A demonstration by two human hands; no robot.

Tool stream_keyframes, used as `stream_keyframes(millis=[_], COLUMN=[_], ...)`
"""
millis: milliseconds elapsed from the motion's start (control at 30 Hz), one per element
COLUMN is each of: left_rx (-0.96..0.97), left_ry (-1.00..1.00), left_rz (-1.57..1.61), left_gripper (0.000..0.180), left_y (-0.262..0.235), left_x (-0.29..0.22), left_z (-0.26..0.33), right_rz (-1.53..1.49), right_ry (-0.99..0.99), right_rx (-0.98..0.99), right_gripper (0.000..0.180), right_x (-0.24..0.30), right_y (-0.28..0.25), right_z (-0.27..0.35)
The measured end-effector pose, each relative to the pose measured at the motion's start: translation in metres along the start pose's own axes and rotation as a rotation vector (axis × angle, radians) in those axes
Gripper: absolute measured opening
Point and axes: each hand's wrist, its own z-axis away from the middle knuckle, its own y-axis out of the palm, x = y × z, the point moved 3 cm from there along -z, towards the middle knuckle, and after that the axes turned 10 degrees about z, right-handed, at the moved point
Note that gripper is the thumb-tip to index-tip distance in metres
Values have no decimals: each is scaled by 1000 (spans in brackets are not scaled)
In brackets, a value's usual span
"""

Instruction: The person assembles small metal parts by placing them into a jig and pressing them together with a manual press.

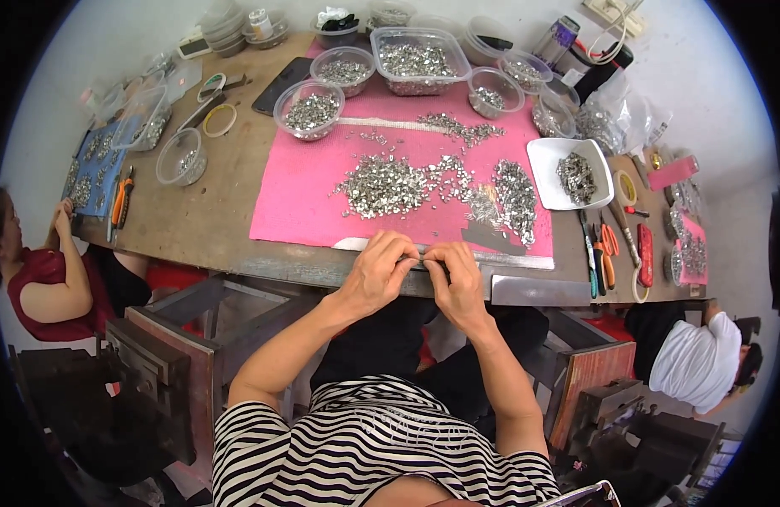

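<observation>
My left hand (pixel 379 270) and my right hand (pixel 455 279) meet at the front edge of the workbench, fingertips pinched close together. Between them is something small, perhaps metal, too tiny to make out. Just beyond my fingers lies a pink mat (pixel 301 198). On it a heap of small silvery metal pieces (pixel 385 186) spreads out, with a second elongated pile (pixel 515 203) to its right. A flat grey strip (pixel 493 239) rests by that pile's near end. Right of my right hand, a wide metal blade (pixel 540 291) lies along the bench edge.
Clear plastic tubs (pixel 417 61) of metal pieces line the back. A white square dish (pixel 570 174) stands at right, near orange-handled pliers (pixel 608 245) and a red-handled tool (pixel 646 255). A phone (pixel 282 86) lies back left. One person (pixel 56 279) sits at left, another (pixel 698 359) at right.
</observation>
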Motion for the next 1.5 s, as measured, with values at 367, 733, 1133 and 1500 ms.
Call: stream_keyframes(millis=[367, 733, 1133, 1500], left_rx=[101, 52, -257, -54], left_ry=[33, 153, -34, -116], left_rz=[-52, -241, -490, -602], left_gripper=[13, 17, 17, 12], left_y=[-4, -1, -101, -110], left_x=[-8, -12, 45, 74], left_z=[-7, 1, -18, -37], right_rz=[139, 219, 407, 355], right_ry=[-72, 50, -85, -137], right_rx=[-53, -5, 185, 281], right_gripper=[17, 13, 10, 7], right_x=[0, -24, -42, -48], right_y=[3, -15, -6, -8], right_z=[5, -24, -42, -40])
